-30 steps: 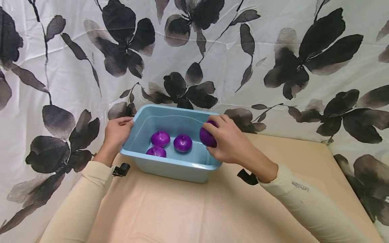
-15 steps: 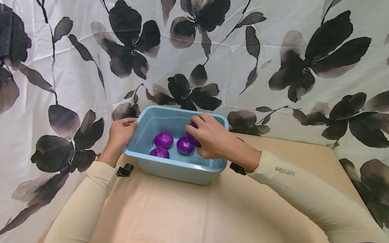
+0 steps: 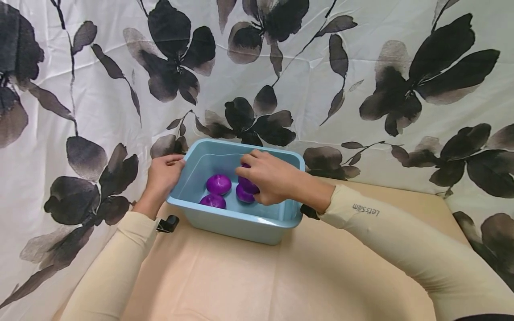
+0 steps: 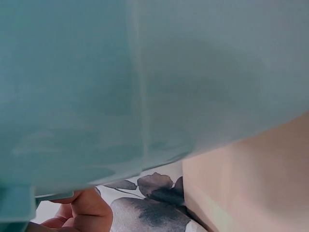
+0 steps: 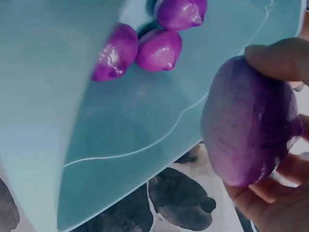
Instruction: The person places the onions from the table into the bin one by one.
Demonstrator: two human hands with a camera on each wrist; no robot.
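Observation:
In the head view, a light blue plastic tub point(image 3: 237, 227) stands on the table. My left hand point(image 3: 163, 178) grips its left rim; in the left wrist view the curled fingers point(image 4: 91, 212) show beneath that rim. My right hand point(image 3: 275, 178) reaches over the tub's right half and holds a glossy purple onion point(image 5: 248, 123), fingers and thumb around it. Just below the held one lies another purple onion point(image 3: 244, 195), partly covered in the head view. Two more purple onions, a rear onion point(image 3: 218, 184) and a front onion point(image 3: 213, 201), sit at the tub's left.
The beige tabletop point(image 3: 225, 276) extends in front of the tub and to its right. A white cloth with dark flowers point(image 3: 313, 76) hangs close behind. Black wrist-camera mounts, such as the left mount point(image 3: 168, 224), stick out near both wrists.
My right hand has carried the held onion leftward from the tub's right rim to above the inside. A purple edge glimpsed beyond the right wrist is now hidden. My left hand stays on the rim.

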